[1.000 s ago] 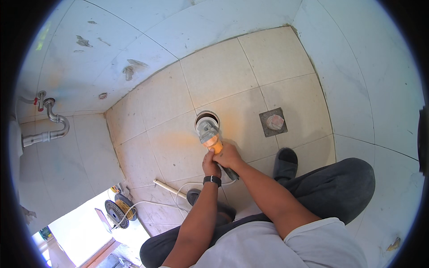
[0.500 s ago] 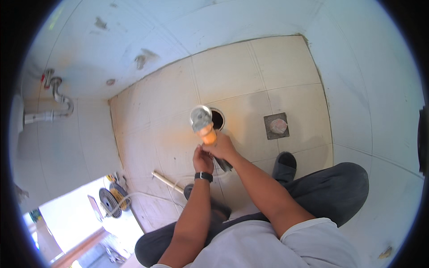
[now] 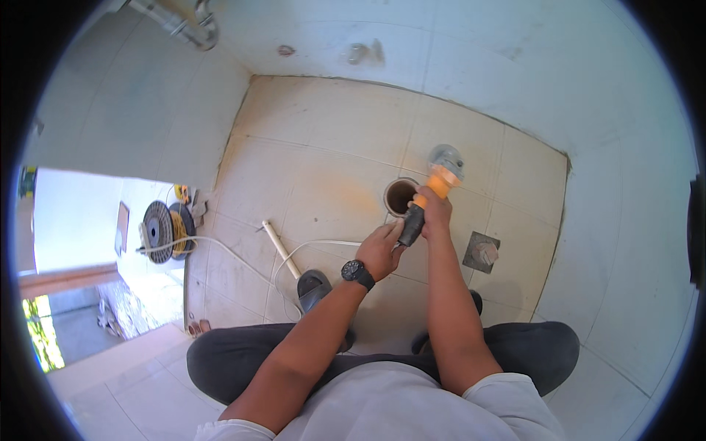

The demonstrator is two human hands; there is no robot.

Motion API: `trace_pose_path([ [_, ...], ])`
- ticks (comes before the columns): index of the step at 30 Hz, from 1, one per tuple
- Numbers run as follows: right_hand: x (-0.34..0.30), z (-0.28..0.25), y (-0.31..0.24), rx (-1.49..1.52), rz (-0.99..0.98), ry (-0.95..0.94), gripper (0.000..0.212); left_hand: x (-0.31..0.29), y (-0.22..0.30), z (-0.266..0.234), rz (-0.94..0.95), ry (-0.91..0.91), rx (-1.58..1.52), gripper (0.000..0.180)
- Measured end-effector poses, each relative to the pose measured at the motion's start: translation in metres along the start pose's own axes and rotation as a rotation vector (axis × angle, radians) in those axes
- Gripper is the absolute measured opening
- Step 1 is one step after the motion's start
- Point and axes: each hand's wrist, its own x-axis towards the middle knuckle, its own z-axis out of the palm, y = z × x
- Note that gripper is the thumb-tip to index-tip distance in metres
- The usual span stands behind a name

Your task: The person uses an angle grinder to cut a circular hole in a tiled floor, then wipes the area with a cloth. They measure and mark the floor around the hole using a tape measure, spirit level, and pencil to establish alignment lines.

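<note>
Head-worn fisheye looks down on hands [image 3: 380,251] and floor [image 3: 294,180]; exact tilt hard to judge.

Floor of beige rectangular tiles [image 3: 287,165], thin joints, faint orange stain [image 3: 357,192]. Set in it: a round open hole with a pale rim [image 3: 401,198]; a square dark-grey plate [image 3: 473,250] bearing a pinkish irregular lump [image 3: 487,254]. On it: a straight cream-coloured tube [image 3: 282,248], lower end just beside a dark-grey open-toed sandal [image 3: 313,287]; a looping white cable [image 3: 243,262].

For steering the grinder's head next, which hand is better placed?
Probably the right hand: it grips the orange grinder close behind its head, while the left hand is farther back, at the black rear end.
</note>
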Motion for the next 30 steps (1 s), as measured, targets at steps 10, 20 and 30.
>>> trace_pose_path([
  [10, -0.007, 0.042, 0.031, 0.258, 0.126, -0.287, 0.026, 0.050, -0.057, -0.131, -0.125, -0.559, 0.149, 0.097],
  [20, -0.133, 0.217, 0.063, 0.175, 0.035, -0.637, 0.029, 0.004, -0.089, -0.271, -0.685, -0.693, -0.477, 0.047],
  [30, -0.126, 0.204, 0.103, -0.225, 0.203, -0.961, 0.038, -0.069, -0.128, -0.234, -0.661, -0.209, -0.882, 0.040],
])
